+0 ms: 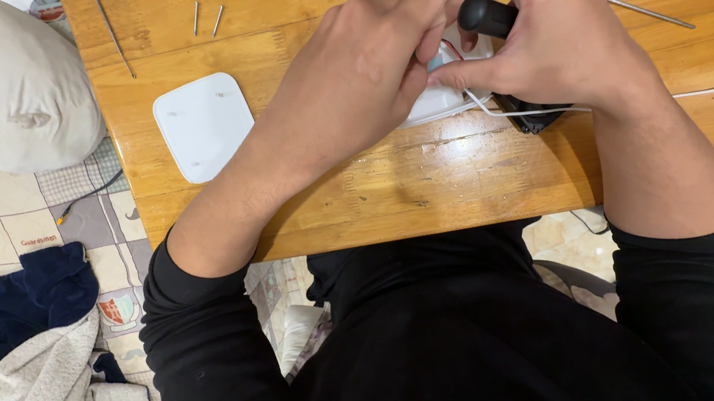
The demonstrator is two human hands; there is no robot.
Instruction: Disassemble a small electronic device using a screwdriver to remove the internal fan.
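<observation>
Over the wooden table (426, 184), near its front edge, both hands meet: left hand (362, 76) pinches a white device (435, 104), right hand (551, 30) grips a black-handled tool (486, 15). Bare wood lies beside a white square cover (203, 125).

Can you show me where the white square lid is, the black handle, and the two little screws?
White square lid (204, 125), head view, middle of its flat top.
Black handle (486, 15), head view, its rounded end.
Two little screws (196, 17), head view, the left screw's shaft.
</observation>
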